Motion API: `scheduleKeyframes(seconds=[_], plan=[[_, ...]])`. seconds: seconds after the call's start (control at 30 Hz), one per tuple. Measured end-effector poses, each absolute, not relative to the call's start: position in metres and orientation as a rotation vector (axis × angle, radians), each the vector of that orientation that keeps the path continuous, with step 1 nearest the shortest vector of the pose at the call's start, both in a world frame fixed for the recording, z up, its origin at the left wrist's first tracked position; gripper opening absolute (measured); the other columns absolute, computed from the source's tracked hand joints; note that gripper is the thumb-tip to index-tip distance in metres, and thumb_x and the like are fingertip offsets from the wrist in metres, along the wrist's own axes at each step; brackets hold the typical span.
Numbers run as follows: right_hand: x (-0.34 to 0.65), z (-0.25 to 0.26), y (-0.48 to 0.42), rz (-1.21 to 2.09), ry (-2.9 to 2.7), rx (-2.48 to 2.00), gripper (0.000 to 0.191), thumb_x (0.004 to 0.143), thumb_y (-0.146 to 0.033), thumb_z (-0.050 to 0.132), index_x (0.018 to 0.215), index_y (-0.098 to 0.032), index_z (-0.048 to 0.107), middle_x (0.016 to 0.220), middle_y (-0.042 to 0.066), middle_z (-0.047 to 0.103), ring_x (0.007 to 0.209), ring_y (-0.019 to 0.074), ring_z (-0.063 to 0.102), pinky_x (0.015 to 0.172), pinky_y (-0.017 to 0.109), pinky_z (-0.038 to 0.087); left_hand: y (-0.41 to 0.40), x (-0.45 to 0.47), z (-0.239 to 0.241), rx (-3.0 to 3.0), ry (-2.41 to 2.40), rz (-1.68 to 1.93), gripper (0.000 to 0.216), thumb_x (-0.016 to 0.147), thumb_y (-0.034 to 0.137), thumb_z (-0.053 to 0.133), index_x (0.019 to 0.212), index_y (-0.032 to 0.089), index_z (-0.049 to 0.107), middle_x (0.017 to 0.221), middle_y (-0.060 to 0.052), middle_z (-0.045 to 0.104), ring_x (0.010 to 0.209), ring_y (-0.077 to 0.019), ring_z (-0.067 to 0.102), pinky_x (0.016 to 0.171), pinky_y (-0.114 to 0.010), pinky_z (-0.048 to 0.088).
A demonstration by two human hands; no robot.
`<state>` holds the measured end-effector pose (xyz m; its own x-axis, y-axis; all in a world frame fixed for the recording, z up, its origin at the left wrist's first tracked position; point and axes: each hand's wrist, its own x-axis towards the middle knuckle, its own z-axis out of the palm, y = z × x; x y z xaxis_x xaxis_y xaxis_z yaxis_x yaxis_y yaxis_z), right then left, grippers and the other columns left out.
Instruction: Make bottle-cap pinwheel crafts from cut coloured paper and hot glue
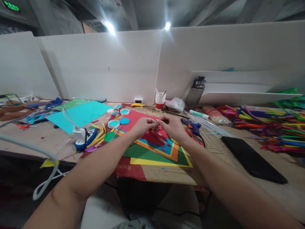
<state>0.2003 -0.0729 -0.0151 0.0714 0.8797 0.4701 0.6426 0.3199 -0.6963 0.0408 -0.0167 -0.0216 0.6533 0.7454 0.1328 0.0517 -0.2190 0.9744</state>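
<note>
- Head view, left hand (145,125): thumb and fingertips are pinching, with almost no gap, one side of a small pale item (156,120), too blurred to identify.
- Right hand (173,126): curled; its fingertips are meeting the left's and apparently gripping the item's other side.
- Small pale item: sitting between both sets of fingertips; probably light and easily bent, so a gentle pinch at its ends is suiting it best.
- Red piece (152,138): lying just below the hands; seemingly thin, perhaps slippery, its edges offering the safest hold.
- Coloured sheets (143,152): lying layered beneath both hands; likely flexible, creasing readily if grasped mid-sheet.
- Blue glue gun (195,126): resting just right of the right hand.
- Paper cups (160,101): standing beyond both hands.
</note>
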Motion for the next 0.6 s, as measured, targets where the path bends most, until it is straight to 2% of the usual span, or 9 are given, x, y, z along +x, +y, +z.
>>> scheduleKeyframes(seconds=[0.23,0.6], plan=[[0.2,-0.01,-0.073,0.37,-1.682,-1.338,0.02,0.081,-0.035,0.056,0.087,-0.017,0.064,0.076,0.004,0.066,0.069,0.016,0.057,0.064,0.028,0.043,-0.018,0.04,-0.017,1.64,0.648,0.794,0.037,0.069,0.047,0.072,0.073,0.011,0.068,0.068,-0.008,0.069,0.061,-0.0127,0.059,0.06,-0.025,0.04],[0.204,0.002,-0.078,0.432,-1.555,-1.226,0.027,0.08,-0.038,0.059,0.096,-0.017,0.061,0.089,0.007,0.065,0.078,0.0175,0.059,0.071,0.031,0.048,-0.016,0.042,-0.018,1.61,0.617,0.809,0.038,0.069,0.048,0.072,0.074,0.011,0.067,0.069,-0.007,0.069,0.06,-0.0118,0.058,0.062,-0.026,0.042]])
